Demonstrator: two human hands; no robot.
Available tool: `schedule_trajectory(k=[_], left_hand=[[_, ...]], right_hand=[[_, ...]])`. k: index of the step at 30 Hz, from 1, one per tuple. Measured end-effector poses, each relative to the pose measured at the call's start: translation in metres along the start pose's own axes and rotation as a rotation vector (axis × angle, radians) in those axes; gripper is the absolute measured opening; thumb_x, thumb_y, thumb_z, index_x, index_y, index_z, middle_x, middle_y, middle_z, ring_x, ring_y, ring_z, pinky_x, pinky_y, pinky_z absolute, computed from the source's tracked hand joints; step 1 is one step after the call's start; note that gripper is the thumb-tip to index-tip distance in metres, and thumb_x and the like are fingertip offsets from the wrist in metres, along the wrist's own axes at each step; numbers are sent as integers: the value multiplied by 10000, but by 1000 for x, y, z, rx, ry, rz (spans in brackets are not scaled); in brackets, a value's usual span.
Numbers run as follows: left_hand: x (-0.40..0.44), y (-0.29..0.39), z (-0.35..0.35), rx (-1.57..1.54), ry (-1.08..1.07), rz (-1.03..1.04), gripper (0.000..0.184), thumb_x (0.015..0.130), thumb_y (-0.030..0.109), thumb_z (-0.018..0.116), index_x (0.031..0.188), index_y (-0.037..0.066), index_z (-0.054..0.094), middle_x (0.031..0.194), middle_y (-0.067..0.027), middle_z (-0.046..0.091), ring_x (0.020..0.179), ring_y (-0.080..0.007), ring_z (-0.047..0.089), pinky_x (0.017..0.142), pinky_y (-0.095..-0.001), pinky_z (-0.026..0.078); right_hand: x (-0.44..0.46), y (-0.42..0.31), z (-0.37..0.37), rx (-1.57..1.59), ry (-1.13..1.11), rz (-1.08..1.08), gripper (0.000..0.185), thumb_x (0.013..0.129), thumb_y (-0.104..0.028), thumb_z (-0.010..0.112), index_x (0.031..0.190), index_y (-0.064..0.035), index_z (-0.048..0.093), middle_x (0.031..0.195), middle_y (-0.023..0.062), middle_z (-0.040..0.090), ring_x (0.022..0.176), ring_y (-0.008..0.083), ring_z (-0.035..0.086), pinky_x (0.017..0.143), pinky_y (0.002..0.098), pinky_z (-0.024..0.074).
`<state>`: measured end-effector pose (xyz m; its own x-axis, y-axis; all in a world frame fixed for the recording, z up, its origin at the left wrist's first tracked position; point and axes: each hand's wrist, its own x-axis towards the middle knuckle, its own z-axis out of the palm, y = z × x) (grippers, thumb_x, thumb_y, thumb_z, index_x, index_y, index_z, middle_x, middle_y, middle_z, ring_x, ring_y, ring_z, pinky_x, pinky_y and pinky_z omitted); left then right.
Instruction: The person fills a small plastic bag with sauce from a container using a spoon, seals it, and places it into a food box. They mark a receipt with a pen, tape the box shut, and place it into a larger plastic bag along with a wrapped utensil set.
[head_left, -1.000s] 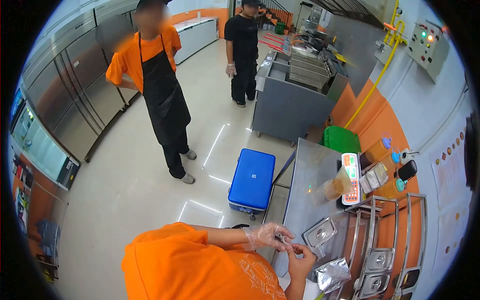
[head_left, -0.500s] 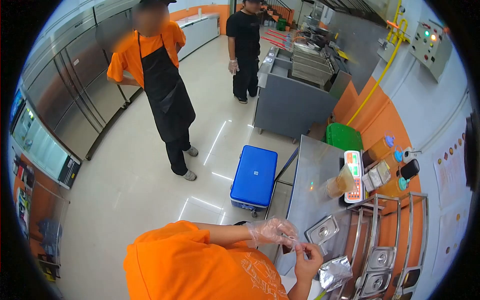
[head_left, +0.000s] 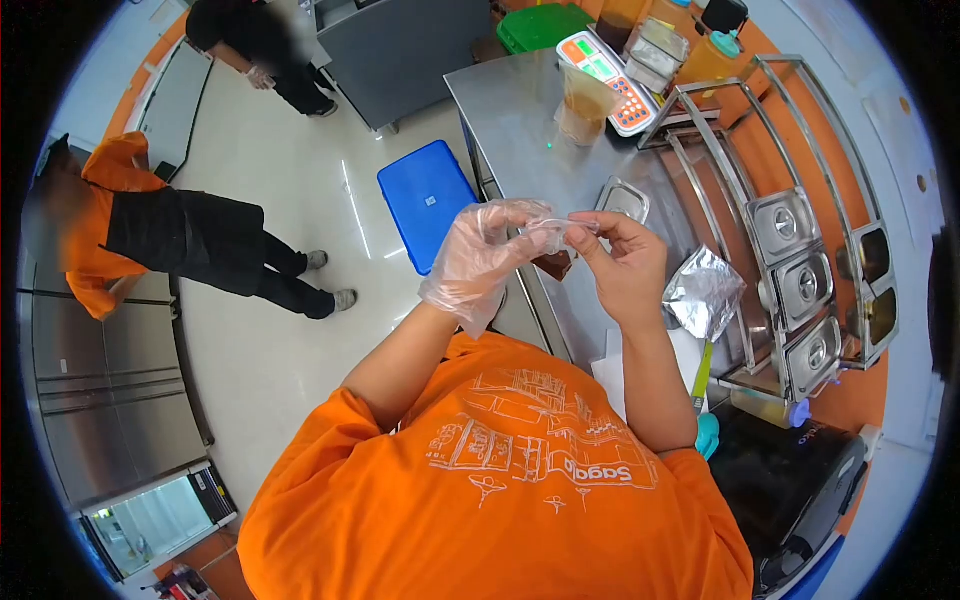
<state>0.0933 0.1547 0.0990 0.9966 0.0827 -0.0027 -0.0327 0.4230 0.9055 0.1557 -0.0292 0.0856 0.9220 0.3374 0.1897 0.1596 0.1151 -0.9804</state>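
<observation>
My left hand (head_left: 485, 250) wears a loose clear plastic glove, its fingers pinched on a piece of thin clear plastic (head_left: 562, 228). My right hand (head_left: 628, 262) is bare and grips the other side of that plastic between thumb and fingers. Both hands are close together in front of my chest, over the edge of the steel table (head_left: 510, 110). Just below them shows a small reddish-brown item (head_left: 553, 265), partly hidden. A steel lid (head_left: 625, 200) lies behind my right hand, and a foil-wrapped item (head_left: 704, 293) lies to its right.
A digital scale (head_left: 606, 80), a clear jug (head_left: 585, 105) and sauce bottles (head_left: 708, 60) stand at the back. A metal rack (head_left: 735, 180) holds lidded steel pans on the right. A blue cooler (head_left: 428, 200) is on the floor. Two people (head_left: 185, 235) (head_left: 250, 45) stand at the left.
The view has tilted down and turned, so my torso and hands appear larger and nearer the centre. Both hands still hold the clear plastic between them.
</observation>
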Motion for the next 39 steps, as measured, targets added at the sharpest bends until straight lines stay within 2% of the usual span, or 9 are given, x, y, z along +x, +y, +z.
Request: schedule_trajectory(k=[5, 7, 14, 19, 22, 26, 33, 37, 39], left_hand=[[1, 18, 4, 62, -8, 2, 101, 891, 44, 769, 983, 3, 764, 1079, -100, 749, 997, -193, 705, 926, -343, 558], [2, 20, 7, 130, -19, 114, 121, 948, 78, 727, 988, -32, 757, 956, -101, 727, 853, -211, 717, 775, -358, 601], [6, 12, 7, 237, 81, 149, 106, 940, 47, 673, 927, -26, 749, 916, -92, 731, 841, -201, 701, 806, -352, 567], [13, 16, -24, 927, 29, 480, 75, 840, 48, 701, 883, 1, 741, 892, -110, 730, 902, -223, 699, 888, -377, 534], [9, 26, -22, 618, 8, 366, 110, 818, 67, 745, 909, 5, 750, 889, -110, 734, 906, -232, 703, 897, -370, 533], [-1, 33, -12, 740, -96, 384, 206, 765, -45, 762, 967, -8, 756, 991, -120, 755, 931, -227, 706, 987, -393, 501], [0, 32, -4, 637, -35, 116, 297, 764, -52, 822, 1053, -9, 766, 1012, -121, 759, 901, -189, 730, 809, -317, 575], [3, 39, -7, 366, -69, -96, 354, 788, -67, 795, 1133, -17, 738, 959, -112, 758, 887, -161, 709, 794, -316, 573], [6, 34, -9, 225, -112, -57, 357, 790, -64, 802, 1138, -24, 734, 951, -112, 760, 888, -169, 714, 803, -321, 579]], right_hand=[[10, -14, -4, -63, -19, -53, 231, 871, -130, 834, 1039, 12, 762, 905, 42, 745, 845, 96, 654, 796, 257, 518], [13, -20, 4, -41, 3, -97, 213, 873, -125, 831, 1022, 12, 763, 896, 43, 744, 835, 100, 659, 799, 258, 519], [13, -7, -2, -86, -138, 16, 199, 871, -176, 825, 917, 6, 762, 777, 45, 736, 730, 101, 646, 748, 272, 510], [12, -19, -19, -367, -287, 46, 236, 885, -213, 804, 886, 18, 754, 735, 51, 726, 687, 89, 617, 659, 299, 494], [10, -21, -23, -386, -371, 107, 216, 893, -199, 793, 900, 13, 755, 732, 65, 723, 686, 91, 608, 664, 295, 494], [8, -29, -21, -273, -359, 57, 216, 913, -197, 770, 925, 17, 750, 765, 79, 715, 722, 114, 618, 681, 305, 498], [9, -26, -23, -290, -387, -62, 216, 939, -208, 737, 960, 6, 755, 866, 126, 710, 802, 222, 622, 795, 357, 496], [10, -28, -30, -343, -445, 23, 189, 931, -184, 742, 986, -5, 758, 872, 118, 719, 809, 195, 643, 778, 347, 503], [10, -28, -30, -217, -403, 77, 183, 928, -156, 740, 1052, -21, 746, 860, 100, 723, 797, 171, 667, 758, 332, 509]])
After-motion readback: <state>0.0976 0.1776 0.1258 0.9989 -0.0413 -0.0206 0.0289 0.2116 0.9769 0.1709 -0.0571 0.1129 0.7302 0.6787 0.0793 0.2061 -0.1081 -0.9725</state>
